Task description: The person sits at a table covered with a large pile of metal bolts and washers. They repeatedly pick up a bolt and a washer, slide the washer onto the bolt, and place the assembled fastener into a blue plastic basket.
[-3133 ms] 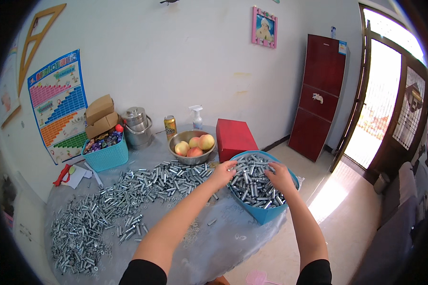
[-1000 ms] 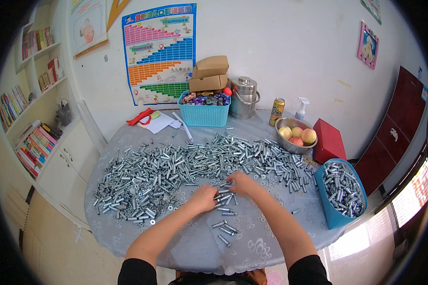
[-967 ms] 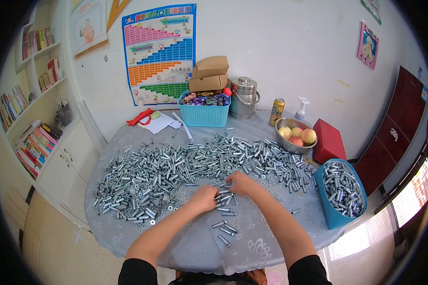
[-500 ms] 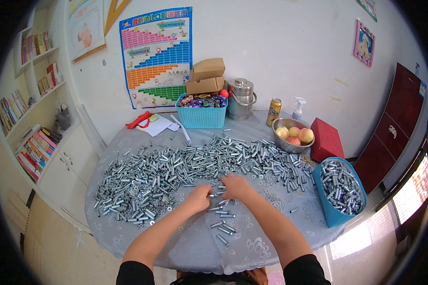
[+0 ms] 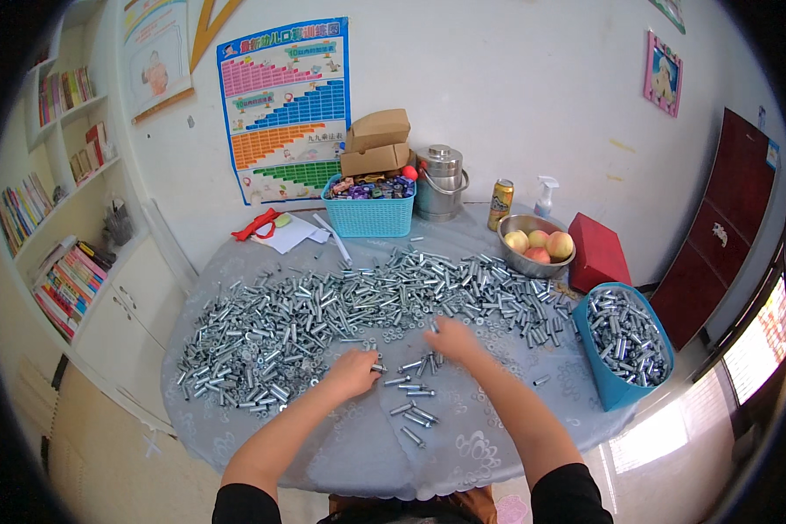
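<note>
A broad heap of small silver metal cylinders (image 5: 341,306) covers the round table (image 5: 349,454), which has a grey patterned cloth. My left hand (image 5: 351,372) rests fingers down at the near edge of the heap, pinching one silver piece at its fingertips. My right hand (image 5: 450,339) lies palm down on a few loose cylinders just right of it, fingers curled over them. Between and below both hands lie several scattered cylinders (image 5: 410,409). A blue bin (image 5: 624,384) holding more of the same pieces hangs at the table's right edge.
At the back stand a turquoise basket (image 5: 368,217) with cardboard boxes on top, a steel pot (image 5: 440,182), a can (image 5: 500,203), a spray bottle (image 5: 546,196), a bowl of fruit (image 5: 535,246) and a red box (image 5: 599,253). Papers and a red object (image 5: 255,224) lie back left. Bookshelves (image 5: 61,227) fill the left wall.
Three seconds ago both hands were over the blue bin; they now work at the heap's near edge. In the last second my right hand slid slightly right, gathering pieces.
</note>
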`<state>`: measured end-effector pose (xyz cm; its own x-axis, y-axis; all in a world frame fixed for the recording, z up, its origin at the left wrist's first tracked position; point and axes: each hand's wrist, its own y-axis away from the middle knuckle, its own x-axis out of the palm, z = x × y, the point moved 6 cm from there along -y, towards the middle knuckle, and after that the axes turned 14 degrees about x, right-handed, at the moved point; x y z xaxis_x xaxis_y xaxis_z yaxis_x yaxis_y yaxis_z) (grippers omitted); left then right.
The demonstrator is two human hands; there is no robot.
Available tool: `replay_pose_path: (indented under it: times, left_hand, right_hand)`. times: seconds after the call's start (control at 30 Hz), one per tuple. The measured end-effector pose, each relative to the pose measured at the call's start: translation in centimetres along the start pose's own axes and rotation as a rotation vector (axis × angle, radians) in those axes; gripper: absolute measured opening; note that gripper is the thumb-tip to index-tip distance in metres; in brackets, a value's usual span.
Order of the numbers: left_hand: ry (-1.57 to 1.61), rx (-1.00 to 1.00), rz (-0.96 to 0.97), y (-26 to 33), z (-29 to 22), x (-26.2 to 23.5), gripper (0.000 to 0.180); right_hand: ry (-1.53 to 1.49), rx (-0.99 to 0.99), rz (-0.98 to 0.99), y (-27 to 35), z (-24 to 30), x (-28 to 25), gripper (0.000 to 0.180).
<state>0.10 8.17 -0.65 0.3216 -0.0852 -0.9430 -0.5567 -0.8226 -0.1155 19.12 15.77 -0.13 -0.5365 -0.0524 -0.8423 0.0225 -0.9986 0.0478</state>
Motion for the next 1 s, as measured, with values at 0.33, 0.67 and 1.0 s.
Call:
replay_pose_path:
  times: [0.33, 0.67, 1.0]
  left_hand:
    - [0.091, 0.089, -0.24, -2.8, -1.5, -0.2, 0.02]
    - [0.072, 0.112, -0.039, -4.9, -2.7, 2.4, 0.025]
    - [0.082, 0.183, -0.004, -2.3, -3.9, 1.2, 0.019]
  right_hand:
    - [-0.289, 0.318, 0.336, -0.6, -6.3, -0.4, 0.041]
    - [0.379, -0.089, 0.273, 2.9, -3.5, -0.1, 0.046]
    - [0.2, 0.105, 0.201, 1.5, -4.1, 2.2, 0.048]
